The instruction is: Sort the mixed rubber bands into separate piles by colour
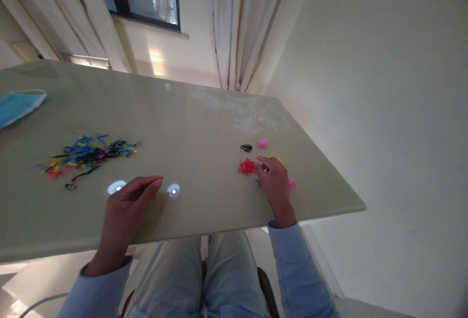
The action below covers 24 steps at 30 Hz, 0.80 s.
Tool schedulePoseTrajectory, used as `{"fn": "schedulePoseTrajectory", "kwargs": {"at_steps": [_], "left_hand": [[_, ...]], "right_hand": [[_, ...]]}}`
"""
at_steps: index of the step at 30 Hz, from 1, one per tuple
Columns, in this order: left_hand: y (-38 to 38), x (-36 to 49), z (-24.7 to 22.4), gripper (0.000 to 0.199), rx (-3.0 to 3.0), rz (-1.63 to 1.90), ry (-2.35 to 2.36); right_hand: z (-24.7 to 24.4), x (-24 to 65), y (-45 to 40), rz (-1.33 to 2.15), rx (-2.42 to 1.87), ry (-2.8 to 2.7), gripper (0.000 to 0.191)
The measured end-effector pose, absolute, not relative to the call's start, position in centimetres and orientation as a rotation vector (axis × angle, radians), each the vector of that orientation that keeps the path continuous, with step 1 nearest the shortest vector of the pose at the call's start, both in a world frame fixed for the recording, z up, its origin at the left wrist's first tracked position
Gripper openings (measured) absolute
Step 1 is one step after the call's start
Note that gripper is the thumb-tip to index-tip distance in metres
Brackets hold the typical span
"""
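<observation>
My left hand is over the near left part of the table, thumb and forefinger pinched together. A speck of red shows at its fingertips, too small to name. My right hand is closed in a pinch at the right edge of a small heap of red bands; what it holds, if anything, is hidden. Around it lie black bands, a pink clump, a yellow band, magenta bands and a bit of blue, partly covered by the hand.
A tangled pile of blue, black, yellow and red bands spreads over the table's left side. Farther left lies a blue face mask. The glossy table ends at the right near a white wall. Curtains and a window are behind.
</observation>
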<state>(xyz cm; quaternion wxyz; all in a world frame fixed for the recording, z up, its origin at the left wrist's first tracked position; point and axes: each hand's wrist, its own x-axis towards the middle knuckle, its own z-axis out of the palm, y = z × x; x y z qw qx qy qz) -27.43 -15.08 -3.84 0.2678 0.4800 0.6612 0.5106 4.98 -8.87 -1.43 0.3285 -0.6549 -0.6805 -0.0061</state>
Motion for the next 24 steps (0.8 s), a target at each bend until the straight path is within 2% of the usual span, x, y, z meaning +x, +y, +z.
{"fn": "schedulePoseTrajectory", "kwargs": {"at_steps": [4,10,13,24], "left_hand": [[-15.1,-27.4,-3.9,0.028,1.261,1.383,1.766],[-14.6,-27.7,-4.5,0.027,1.315,1.398,1.678],[-14.4,-27.6,-4.4,0.027,1.333,1.417,1.665],[-14.0,-27.4,-4.0,0.031,1.207,1.527,1.583]], "right_hand": [[-1.1,3.3,-10.5,0.027,-1.591,-1.797,0.024],[-2.4,-2.2,-12.8,0.399,-1.342,-2.115,0.02],[-3.3,-3.5,-12.9,0.438,-1.324,-2.217,0.021],[-4.2,-1.6,-12.3,0.703,-1.141,-2.013,0.024]]}}
